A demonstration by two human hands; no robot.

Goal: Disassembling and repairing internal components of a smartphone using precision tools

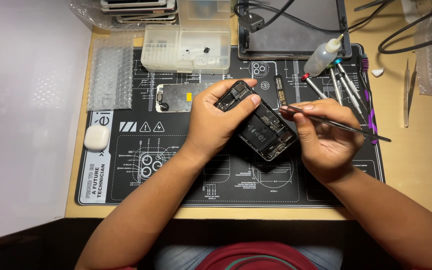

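left hand (211, 122) grasping opened phone (256, 120), partly hidden | right hand (326, 135) pinching tweezers (336, 123)

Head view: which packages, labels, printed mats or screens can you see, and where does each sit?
Printed work mat: covers the desk middle, black with white diagrams and symbols.
Clear plastic parts box: mat's top edge, rectangular, compartmented.
Bubble-wrap bag: left of the box, clear, flat.
Detached phone display: on the mat behind the left hand, pale with a yellow patch.
Tablet: top centre, grey, dark frame.
Stacked devices: top left, bagged.
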